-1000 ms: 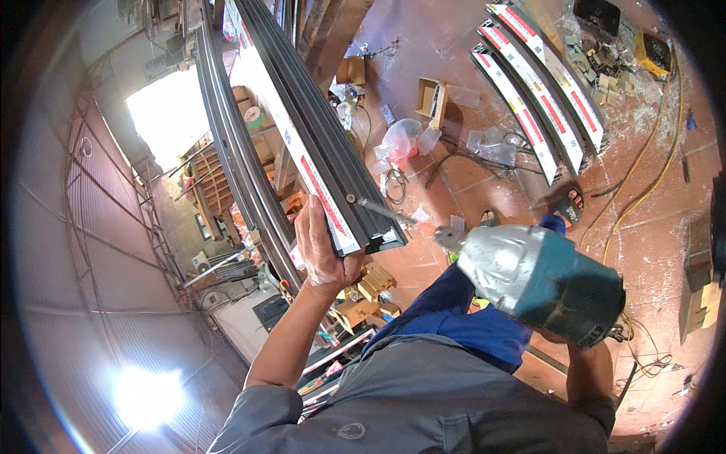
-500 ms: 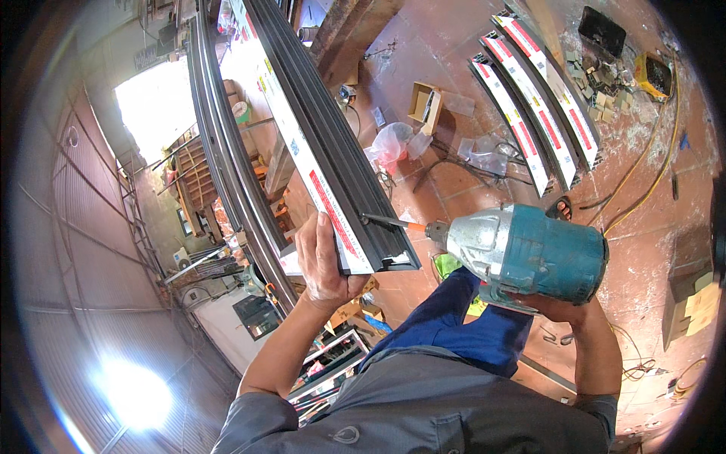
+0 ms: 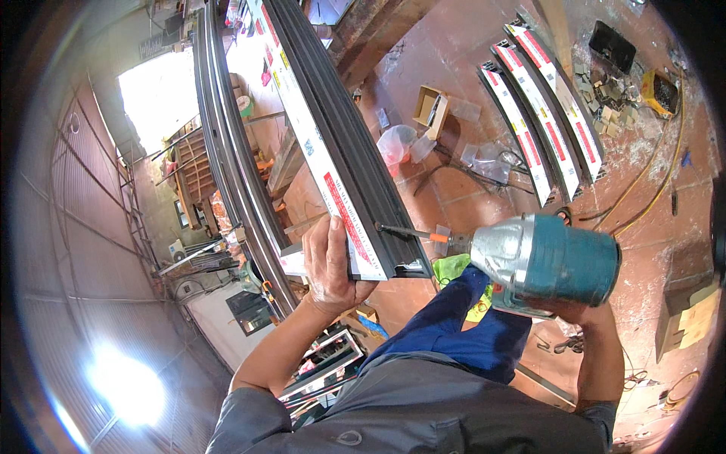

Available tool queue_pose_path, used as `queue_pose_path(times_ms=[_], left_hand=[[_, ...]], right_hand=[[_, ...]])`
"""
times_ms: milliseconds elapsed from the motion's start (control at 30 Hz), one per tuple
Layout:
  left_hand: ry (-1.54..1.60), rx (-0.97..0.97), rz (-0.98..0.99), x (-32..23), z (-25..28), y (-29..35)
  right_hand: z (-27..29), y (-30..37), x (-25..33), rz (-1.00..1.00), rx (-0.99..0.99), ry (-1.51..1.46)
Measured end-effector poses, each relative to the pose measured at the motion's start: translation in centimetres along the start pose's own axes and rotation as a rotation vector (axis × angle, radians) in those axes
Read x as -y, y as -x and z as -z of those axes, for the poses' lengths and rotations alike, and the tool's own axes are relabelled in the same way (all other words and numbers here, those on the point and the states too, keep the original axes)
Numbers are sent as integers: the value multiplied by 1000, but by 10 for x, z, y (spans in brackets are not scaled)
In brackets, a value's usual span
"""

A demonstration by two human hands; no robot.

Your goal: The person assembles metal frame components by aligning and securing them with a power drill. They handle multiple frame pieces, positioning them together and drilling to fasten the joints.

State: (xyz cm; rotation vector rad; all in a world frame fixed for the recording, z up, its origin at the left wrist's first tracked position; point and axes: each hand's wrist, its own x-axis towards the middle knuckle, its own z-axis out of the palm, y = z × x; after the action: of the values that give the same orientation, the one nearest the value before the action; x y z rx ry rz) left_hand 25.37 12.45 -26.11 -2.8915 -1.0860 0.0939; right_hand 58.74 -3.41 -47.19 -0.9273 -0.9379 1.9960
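Observation:
A long black metal profile (image 3: 344,136) with a white and red protective film on one side stretches away from me. My left hand (image 3: 331,261) wraps round its near end, fingers over the film. My right hand (image 3: 563,309) grips a teal and silver power driver (image 3: 548,257), largely hidden beneath the tool's body. From the driver, a long bit (image 3: 412,231) with an orange band points left. Its tip meets the black channelled face of the profile, close to the near end. A screw at the tip is too small to make out.
Three filmed profile pieces (image 3: 552,125) lie on the tiled floor at the far right. Beyond them are a black tray (image 3: 611,45), a yellow container (image 3: 659,94) and a hose (image 3: 658,185). An open cardboard box (image 3: 431,110) and plastic bags (image 3: 397,144) lie nearer. More long profiles (image 3: 234,151) run along the left.
The profile's near end, my left hand and the driver have all shifted slightly right and down in view. The bit tip remains against the profile.

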Motion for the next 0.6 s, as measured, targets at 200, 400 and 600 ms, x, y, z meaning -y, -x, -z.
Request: queue_pose_path(times_ms=[200, 400, 600], left_hand=[[-2, -27, -1, 3, -6, -1], [32, -20, 4, 1, 2, -2], [48, 8, 43, 0, 3, 0]], right_hand=[[70, -57, 90, -51, 0, 55], [130, -116, 138, 477, 8, 714], [93, -99, 186, 52, 115, 548]])
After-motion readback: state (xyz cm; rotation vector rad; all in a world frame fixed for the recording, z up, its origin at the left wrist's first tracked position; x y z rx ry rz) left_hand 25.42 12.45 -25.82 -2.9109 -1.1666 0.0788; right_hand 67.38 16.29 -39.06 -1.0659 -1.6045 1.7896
